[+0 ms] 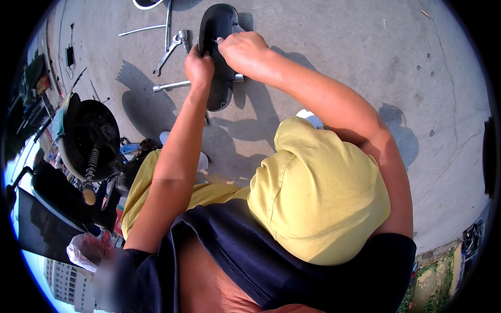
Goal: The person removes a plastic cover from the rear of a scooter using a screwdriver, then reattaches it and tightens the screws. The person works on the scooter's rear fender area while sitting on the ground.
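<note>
A long, curved black plastic mudguard (pixel 221 88) is held up in front of me, its hollow side facing me. My left hand (pixel 199 69) grips its left edge, with the thumb at the rim. Over the upper right part of the mudguard, my right hand (pixel 243 51) is closed, thumb and fingertips pressed together inside the hollow. Whatever they pinch is too small to make out. Beneath the mudguard lies a chrome socket wrench (pixel 171 86), its two ends showing on either side. An open-ended wrench (pixel 166 56) rests on the ground left of my left hand.
Farther off lie a chrome cross-shaped wrench (pixel 167 26) and part of a round white-rimmed thing (pixel 147 4). At left stands a partly dismantled scooter (pixel 86 138) with a bare spring shock absorber (pixel 93 161). My bent knees in yellow trousers (pixel 323 193) are close below my arms. The concrete ground (pixel 355 41) spreads right.
</note>
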`<act>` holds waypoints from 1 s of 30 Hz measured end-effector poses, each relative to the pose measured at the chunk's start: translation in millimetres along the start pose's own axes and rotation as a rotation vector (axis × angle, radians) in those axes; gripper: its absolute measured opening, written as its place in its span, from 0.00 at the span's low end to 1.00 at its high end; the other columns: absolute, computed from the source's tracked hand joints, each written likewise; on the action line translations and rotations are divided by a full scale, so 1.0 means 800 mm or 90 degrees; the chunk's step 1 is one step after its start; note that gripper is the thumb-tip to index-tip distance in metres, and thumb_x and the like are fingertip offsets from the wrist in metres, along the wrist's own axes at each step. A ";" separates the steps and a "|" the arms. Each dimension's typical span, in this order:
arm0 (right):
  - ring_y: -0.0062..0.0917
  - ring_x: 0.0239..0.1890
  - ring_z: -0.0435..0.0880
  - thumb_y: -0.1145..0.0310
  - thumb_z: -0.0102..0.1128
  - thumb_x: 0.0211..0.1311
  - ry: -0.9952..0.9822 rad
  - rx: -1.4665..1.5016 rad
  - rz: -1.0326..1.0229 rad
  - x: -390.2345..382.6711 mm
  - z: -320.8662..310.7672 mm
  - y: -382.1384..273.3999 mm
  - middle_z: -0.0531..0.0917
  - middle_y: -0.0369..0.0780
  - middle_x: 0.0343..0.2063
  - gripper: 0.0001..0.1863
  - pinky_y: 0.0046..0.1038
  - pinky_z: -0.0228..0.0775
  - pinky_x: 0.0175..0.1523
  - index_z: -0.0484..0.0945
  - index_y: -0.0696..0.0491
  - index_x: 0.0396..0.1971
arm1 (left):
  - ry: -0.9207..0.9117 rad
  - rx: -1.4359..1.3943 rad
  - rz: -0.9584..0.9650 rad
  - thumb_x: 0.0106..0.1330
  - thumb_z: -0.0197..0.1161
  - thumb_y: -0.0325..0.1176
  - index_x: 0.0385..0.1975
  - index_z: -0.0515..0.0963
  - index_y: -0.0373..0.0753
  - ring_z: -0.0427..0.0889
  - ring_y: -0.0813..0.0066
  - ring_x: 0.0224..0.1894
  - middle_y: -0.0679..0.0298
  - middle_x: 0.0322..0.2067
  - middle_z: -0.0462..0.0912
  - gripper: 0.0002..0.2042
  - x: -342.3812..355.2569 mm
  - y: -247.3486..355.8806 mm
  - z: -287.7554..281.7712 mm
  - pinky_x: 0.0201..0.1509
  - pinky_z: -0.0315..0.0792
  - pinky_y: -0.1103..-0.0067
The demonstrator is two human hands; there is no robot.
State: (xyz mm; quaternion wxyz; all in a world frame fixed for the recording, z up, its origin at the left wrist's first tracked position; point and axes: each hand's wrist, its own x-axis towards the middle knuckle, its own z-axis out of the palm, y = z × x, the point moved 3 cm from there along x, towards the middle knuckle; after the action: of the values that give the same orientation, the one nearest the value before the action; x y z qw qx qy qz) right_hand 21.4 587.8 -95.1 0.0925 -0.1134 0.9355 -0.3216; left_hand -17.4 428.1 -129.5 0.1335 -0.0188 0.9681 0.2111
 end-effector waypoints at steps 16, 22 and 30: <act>0.39 0.36 0.83 0.74 0.47 0.57 -0.133 0.132 0.071 -0.001 -0.003 -0.001 0.82 0.50 0.32 0.16 0.36 0.76 0.37 0.76 0.61 0.44 | -0.061 0.019 0.030 0.58 0.56 0.29 0.47 0.74 0.36 0.78 0.46 0.43 0.45 0.36 0.80 0.15 0.003 0.001 -0.003 0.45 0.70 0.65; 0.43 0.38 0.82 0.71 0.51 0.52 -0.188 0.297 0.231 0.024 -0.016 0.030 0.82 0.51 0.33 0.13 0.40 0.75 0.41 0.80 0.62 0.33 | -0.073 0.085 0.056 0.58 0.57 0.30 0.48 0.73 0.36 0.77 0.45 0.43 0.45 0.36 0.80 0.16 0.007 0.003 -0.004 0.45 0.70 0.63; 0.35 0.35 0.83 0.74 0.49 0.58 -0.101 -0.130 -0.057 0.003 0.013 -0.013 0.81 0.48 0.35 0.19 0.31 0.78 0.33 0.72 0.63 0.50 | -0.074 0.069 0.085 0.58 0.57 0.31 0.45 0.73 0.35 0.78 0.44 0.41 0.45 0.35 0.80 0.15 0.011 -0.004 -0.008 0.44 0.71 0.63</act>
State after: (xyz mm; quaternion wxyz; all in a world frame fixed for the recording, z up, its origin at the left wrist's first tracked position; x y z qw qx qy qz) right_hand 23.1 573.3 -96.9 0.1401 -0.1890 0.9471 -0.2182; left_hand -27.6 422.9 -127.4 0.1760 0.0650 0.9679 0.1673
